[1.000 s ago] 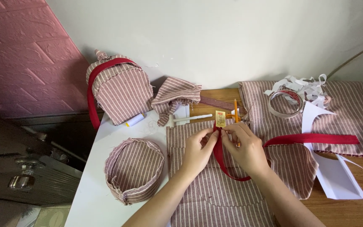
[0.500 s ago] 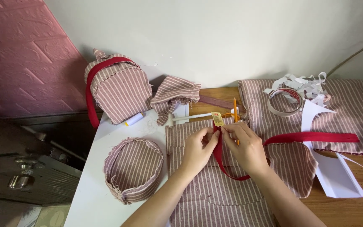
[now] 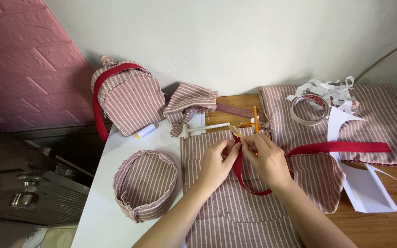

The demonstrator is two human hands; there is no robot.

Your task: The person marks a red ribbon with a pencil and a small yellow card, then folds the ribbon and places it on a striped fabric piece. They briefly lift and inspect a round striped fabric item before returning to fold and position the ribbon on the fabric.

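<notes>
- On the white surface (image 3: 102, 216), at its middle, lies a flat panel of pink fabric with white stripes (image 3: 235, 206), and both hands meet over its upper edge.
- Left hand (image 3: 214, 163) and right hand (image 3: 266, 158) are close together, fingertips almost touching, both pinching the end of a red fabric strap (image 3: 336, 147) where it meets a small pale yellow tag (image 3: 235, 131); the tag sticks up from between the fingers.
- From the pinch the red strap loops down under the right hand, comes up again and runs flat to the right across another piece of striped cloth (image 3: 382, 124).
- Packages and labels: none can be read; the nearest to a label is the yellow tag, narrow and pale, above the thumbs.
- White paper pattern pieces (image 3: 368, 193), angular and plain, lie at the right on the brown wooden part of the surface.
- A ring of pale tape (image 3: 309, 110) sits on the right cloth beside a heap of white paper trimmings (image 3: 329, 88).
- An orange pencil (image 3: 255, 117) lies just beyond the hands.
- At the back left stands a small striped fabric backpack with red edging (image 3: 127, 98), and beside it a crumpled striped scrap (image 3: 190, 104).
- A round striped fabric basket (image 3: 144, 183) sits left of the panel.
</notes>
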